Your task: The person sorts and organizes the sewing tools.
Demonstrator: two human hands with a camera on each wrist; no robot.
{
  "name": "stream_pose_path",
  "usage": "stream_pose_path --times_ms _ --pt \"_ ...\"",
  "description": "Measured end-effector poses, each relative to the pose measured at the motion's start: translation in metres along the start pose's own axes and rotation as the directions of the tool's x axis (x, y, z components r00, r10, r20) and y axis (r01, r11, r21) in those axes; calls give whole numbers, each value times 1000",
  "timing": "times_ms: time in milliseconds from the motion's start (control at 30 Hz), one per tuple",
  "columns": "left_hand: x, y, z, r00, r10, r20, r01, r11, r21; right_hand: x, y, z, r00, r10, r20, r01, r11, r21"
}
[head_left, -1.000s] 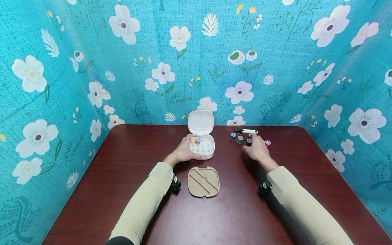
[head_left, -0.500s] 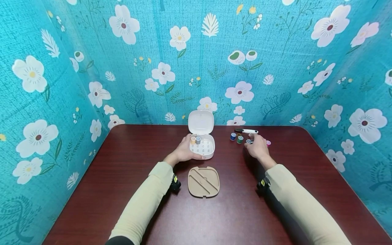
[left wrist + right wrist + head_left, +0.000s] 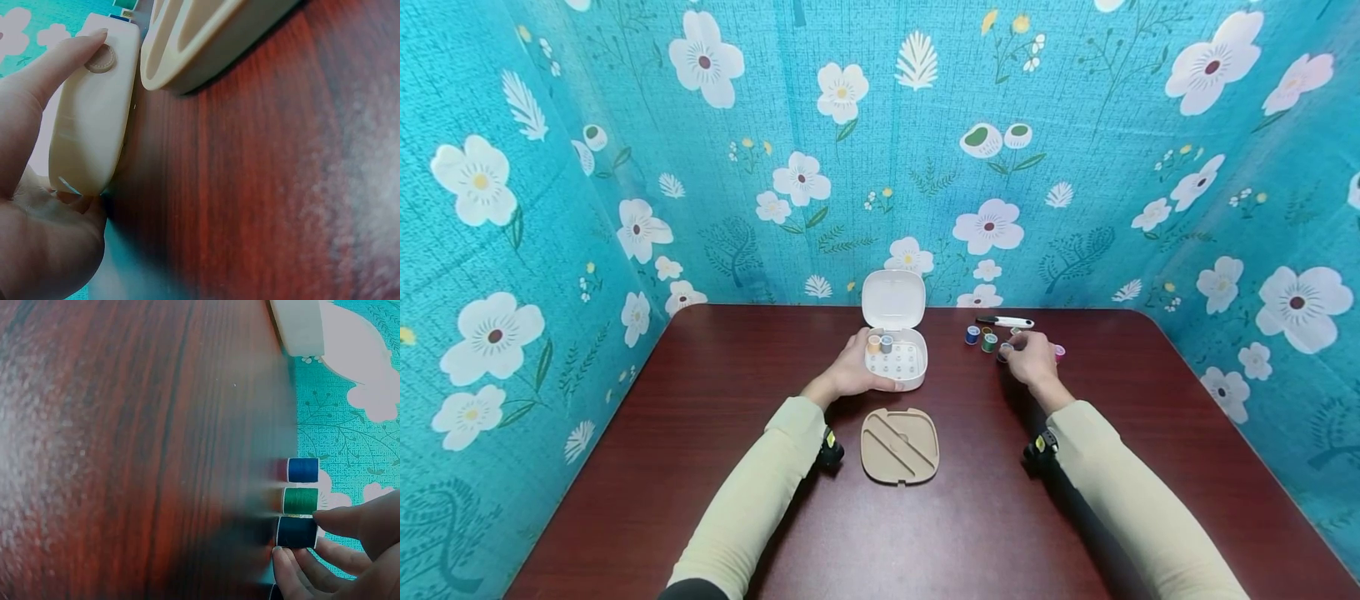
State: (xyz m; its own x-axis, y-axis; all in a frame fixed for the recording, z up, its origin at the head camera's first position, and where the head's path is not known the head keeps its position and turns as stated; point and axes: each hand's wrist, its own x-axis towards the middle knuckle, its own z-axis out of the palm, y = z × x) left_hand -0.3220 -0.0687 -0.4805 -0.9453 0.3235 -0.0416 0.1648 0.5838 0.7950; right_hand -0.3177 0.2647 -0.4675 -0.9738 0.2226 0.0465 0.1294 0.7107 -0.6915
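My left hand (image 3: 852, 369) grips the open white sewing box (image 3: 917, 379) by its left side, thumb across the front near a round button (image 3: 101, 59). Inside stand an orange thread spool (image 3: 874, 344) and a grey thread spool (image 3: 887, 344), at the back left among rows of small pegs. Over on the right, my right hand (image 3: 1032, 362) pinches a black thread spool (image 3: 295, 532) between thumb and fingertips. Just beyond it are a green thread spool (image 3: 989, 342) and a blue thread spool (image 3: 972, 334). A pink thread spool (image 3: 1059, 352) shows past the hand's right side.
A beige slotted tray (image 3: 900, 446) lies on the dark red table (image 3: 910, 542) in front of the box. Behind the spools rests a white tool with a black end (image 3: 1011, 322). A blue floral cloth (image 3: 880, 233) rises along the table's back edge.
My right hand has shifted slightly left and toward me, taking the black spool along with it. The left hand and box have stayed put.
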Motion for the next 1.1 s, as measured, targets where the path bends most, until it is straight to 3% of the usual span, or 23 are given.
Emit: stream_pose_path --times_ms 300,600,1100 --pt "1 0 0 1000 1 1 -1 1000 -10 0 0 -4 995 59 74 -70 985 157" --pt "1 -1 0 1000 -8 5 8 1000 4 -4 1 -5 979 22 204 -96 928 359" --pt "0 0 0 1000 -1 3 1 1000 -10 -11 -12 -3 970 -21 242 -63 941 334"
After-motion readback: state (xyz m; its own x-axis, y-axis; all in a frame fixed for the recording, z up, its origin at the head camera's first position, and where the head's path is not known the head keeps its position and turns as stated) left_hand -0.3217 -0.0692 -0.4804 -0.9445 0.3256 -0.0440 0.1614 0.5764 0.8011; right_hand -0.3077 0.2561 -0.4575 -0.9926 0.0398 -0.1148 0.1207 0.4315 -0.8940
